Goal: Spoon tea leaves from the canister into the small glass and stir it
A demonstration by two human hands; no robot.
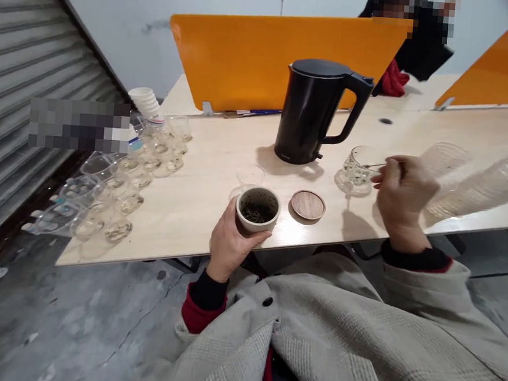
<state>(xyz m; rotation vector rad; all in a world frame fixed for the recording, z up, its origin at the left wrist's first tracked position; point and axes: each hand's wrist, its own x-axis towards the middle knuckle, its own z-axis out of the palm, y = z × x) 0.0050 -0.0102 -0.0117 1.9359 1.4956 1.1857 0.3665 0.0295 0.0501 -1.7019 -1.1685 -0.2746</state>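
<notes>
The left hand [228,241] is wrapped around a small pale ceramic cup [257,209] at the near edge of the tabletop [203,169], fingers closed on its wall. The cup stands upright, mouth facing up, with dark tea leaves lying in the bottom. Just beside it at 3 o'clock lies a round wooden lid [307,205], flat on the tabletop.

The right hand [403,198] is pinched shut on a thin spoon [375,165], whose long axis runs roughly level toward 9 o'clock, its tip over a clear glass cup [359,166] that stands upright.

A black electric kettle [314,110] stands at 12 o'clock from the ceramic cup, handle toward 3 o'clock. Rows of small glass cups [128,182] sit along the tabletop's 9 o'clock side.
</notes>
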